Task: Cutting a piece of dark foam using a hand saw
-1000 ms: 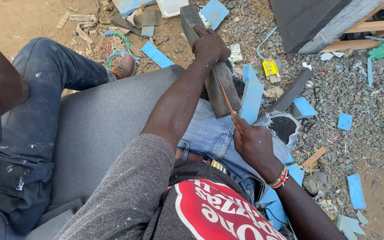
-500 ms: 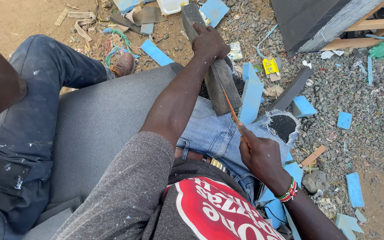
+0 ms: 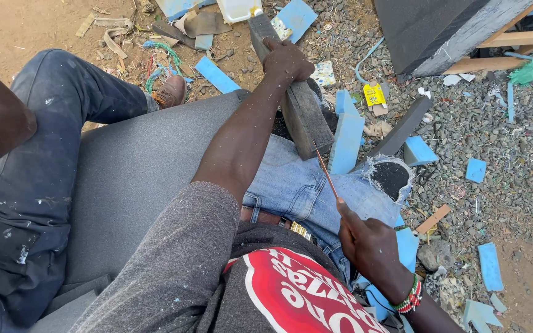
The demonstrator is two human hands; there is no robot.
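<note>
two hands at work, listed near to far. right hand (image 3: 370,242): lowest in the head view, wearing a beaded wristband (image 3: 409,297) of red, green and white; fingers curled tight around the near end of a thin orange blade (image 3: 326,174), which slants up and away until its tip meets the lower end of the block. torn jeans (image 3: 316,185): light blue, under the blade, with a frayed hole at the knee (image 3: 391,177). grey sleeve (image 3: 174,265) and red-printed shirt (image 3: 291,296): fill the bottom middle. grey cushion (image 3: 131,185): broad, smooth, lying to the left of the lap and partly under the left arm. second person: dark blue work trousers (image 3: 38,154) speckled with pale dust, along the left edge, with a brown shoe (image 3: 171,91) at the far end of the leg. grey block (image 3: 297,102): long, dark, rectangular, resting aslant on the thigh and running away from the body toward the ground. left hand (image 3: 286,61): arm stretched out, fingers closed over the block's upper side, pressing it down; whether the thumb wraps beneath cannot be told. blue foam offcuts (image 3: 348,135): one upright slab just beside the block, more pieces scattered over the gravel (image 3: 495,135) to the right. yellow packet (image 3: 374,94): small, on the gravel beyond the slab. large dark slab (image 3: 427,31): top right, beside wooden battens (image 3: 513,40). bare sandy soil (image 3: 26,24): top left, strewn with scraps.
</note>
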